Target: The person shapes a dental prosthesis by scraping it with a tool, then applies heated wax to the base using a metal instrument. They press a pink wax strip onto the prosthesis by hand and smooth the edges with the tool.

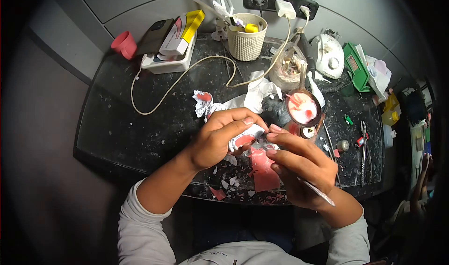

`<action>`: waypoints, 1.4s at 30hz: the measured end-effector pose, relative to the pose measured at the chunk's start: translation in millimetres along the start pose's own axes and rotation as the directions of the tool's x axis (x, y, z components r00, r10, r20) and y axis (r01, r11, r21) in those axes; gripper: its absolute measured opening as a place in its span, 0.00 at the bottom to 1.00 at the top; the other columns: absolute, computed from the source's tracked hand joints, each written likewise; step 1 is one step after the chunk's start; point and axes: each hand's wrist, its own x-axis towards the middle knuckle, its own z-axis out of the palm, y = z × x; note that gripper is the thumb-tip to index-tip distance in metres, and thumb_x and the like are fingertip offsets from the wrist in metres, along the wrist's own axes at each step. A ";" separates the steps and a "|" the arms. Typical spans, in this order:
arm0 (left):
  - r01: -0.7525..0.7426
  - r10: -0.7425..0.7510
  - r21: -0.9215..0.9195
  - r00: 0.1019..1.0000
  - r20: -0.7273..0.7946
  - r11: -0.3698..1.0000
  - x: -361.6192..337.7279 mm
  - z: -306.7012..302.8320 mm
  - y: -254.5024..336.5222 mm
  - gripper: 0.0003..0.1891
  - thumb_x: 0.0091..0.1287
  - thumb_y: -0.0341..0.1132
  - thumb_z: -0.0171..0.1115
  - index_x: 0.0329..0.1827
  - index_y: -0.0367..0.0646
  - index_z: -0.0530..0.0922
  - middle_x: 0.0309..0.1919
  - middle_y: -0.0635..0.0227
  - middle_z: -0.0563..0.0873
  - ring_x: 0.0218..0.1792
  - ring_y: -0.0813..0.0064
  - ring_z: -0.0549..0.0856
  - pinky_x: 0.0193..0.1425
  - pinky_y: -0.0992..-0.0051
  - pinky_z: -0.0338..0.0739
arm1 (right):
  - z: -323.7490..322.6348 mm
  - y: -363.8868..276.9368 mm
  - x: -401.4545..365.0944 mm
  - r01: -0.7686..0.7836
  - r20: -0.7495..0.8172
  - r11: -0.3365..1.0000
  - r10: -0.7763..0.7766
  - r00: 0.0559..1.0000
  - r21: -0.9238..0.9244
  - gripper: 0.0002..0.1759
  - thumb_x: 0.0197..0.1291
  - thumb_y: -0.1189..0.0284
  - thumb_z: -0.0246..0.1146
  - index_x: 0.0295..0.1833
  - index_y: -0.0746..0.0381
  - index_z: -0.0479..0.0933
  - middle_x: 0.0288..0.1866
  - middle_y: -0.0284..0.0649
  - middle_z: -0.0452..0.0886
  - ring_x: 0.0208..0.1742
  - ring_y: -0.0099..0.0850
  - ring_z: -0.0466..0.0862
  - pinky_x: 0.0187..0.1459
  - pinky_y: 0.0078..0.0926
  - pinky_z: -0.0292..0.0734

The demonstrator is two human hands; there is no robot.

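My left hand is closed around a small white plaster dental cast with pink wax on it. Beside it, my right hand grips a thin wax carving tool, whose pale handle end sticks out below the palm. The tool's working tip, close to the cast, is hidden by my fingers. Under both hands lies a pink wax sheet. Another white cast with pink wax rests on the table just beyond my left hand.
A pan of pink and white wax stands right of centre above a burner. Behind are a woven cup, a glass jar and a white device. A cable crosses the black table. Metal tools lie right.
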 end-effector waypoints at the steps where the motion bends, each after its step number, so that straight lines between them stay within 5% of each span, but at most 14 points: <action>1: -0.002 0.002 -0.005 1.000 -0.004 1.000 -0.4 0.8 0.1 0.17 0.78 0.34 0.44 0.50 0.31 0.80 0.38 0.68 0.83 0.40 0.85 0.79 0.49 0.82 0.73 | 2.6 -1.2 -0.5 -0.013 0.013 1.000 0.013 1.000 0.006 0.14 0.58 0.86 0.66 0.51 0.73 0.80 0.50 0.56 0.85 0.56 0.50 0.87 0.55 0.37 0.84; 5: -0.099 0.095 0.075 0.994 0.048 0.992 2.2 1.4 -5.6 0.17 0.79 0.34 0.42 0.51 0.32 0.78 0.43 0.66 0.83 0.46 0.82 0.79 0.54 0.78 0.73 | 11.4 -2.4 -0.7 -0.035 0.037 0.999 0.036 0.999 -0.008 0.16 0.55 0.90 0.67 0.51 0.73 0.80 0.52 0.55 0.84 0.58 0.49 0.86 0.59 0.39 0.83; 7: -0.143 0.138 0.087 0.988 0.066 0.986 2.8 1.0 -8.6 0.17 0.79 0.34 0.41 0.52 0.32 0.78 0.44 0.65 0.83 0.48 0.81 0.79 0.56 0.78 0.73 | 14.2 1.8 0.6 0.034 0.022 0.998 -0.032 0.999 -0.056 0.16 0.53 0.86 0.70 0.50 0.74 0.81 0.49 0.55 0.85 0.55 0.48 0.87 0.48 0.35 0.86; 15: -0.209 0.211 0.236 0.977 0.017 0.949 1.4 5.0 -12.6 0.17 0.82 0.35 0.39 0.55 0.35 0.76 0.46 0.66 0.81 0.47 0.83 0.78 0.55 0.78 0.73 | 20.1 4.7 -2.0 0.036 0.030 0.995 -0.033 0.999 -0.095 0.15 0.54 0.85 0.69 0.49 0.73 0.81 0.48 0.52 0.85 0.54 0.50 0.87 0.45 0.36 0.85; 31: -0.203 0.225 0.375 0.974 -0.013 0.905 1.5 6.0 -17.7 0.17 0.84 0.37 0.37 0.54 0.38 0.75 0.43 0.68 0.80 0.44 0.84 0.77 0.53 0.79 0.72 | 21.1 9.2 -2.2 -0.014 0.022 0.999 0.015 1.000 -0.049 0.15 0.52 0.85 0.69 0.47 0.72 0.81 0.45 0.50 0.84 0.55 0.52 0.87 0.49 0.37 0.86; 35: -0.163 0.200 0.416 0.979 -0.048 0.895 0.0 8.8 -16.2 0.16 0.80 0.33 0.38 0.55 0.34 0.75 0.48 0.63 0.80 0.52 0.78 0.77 0.61 0.75 0.71 | 20.7 9.7 -4.3 0.012 0.076 1.000 -0.011 0.997 -0.024 0.15 0.52 0.85 0.69 0.48 0.72 0.81 0.45 0.50 0.84 0.56 0.52 0.86 0.51 0.37 0.85; 37: -0.150 0.194 0.416 0.979 -0.064 0.897 -0.3 9.4 -15.9 0.16 0.80 0.33 0.38 0.55 0.34 0.75 0.48 0.63 0.81 0.52 0.77 0.78 0.61 0.75 0.71 | 18.3 5.3 -1.7 -0.052 0.093 0.999 0.050 0.994 0.018 0.14 0.53 0.91 0.65 0.47 0.74 0.82 0.44 0.55 0.86 0.54 0.52 0.87 0.60 0.44 0.82; 42: -0.152 0.204 0.479 0.977 -0.058 0.865 0.6 7.9 -16.7 0.16 0.79 0.31 0.38 0.55 0.33 0.75 0.50 0.61 0.81 0.54 0.75 0.78 0.63 0.74 0.71 | 20.2 11.7 -6.4 -0.015 0.079 0.998 0.020 0.997 -0.066 0.18 0.51 0.85 0.70 0.50 0.73 0.80 0.47 0.51 0.84 0.57 0.52 0.86 0.52 0.39 0.84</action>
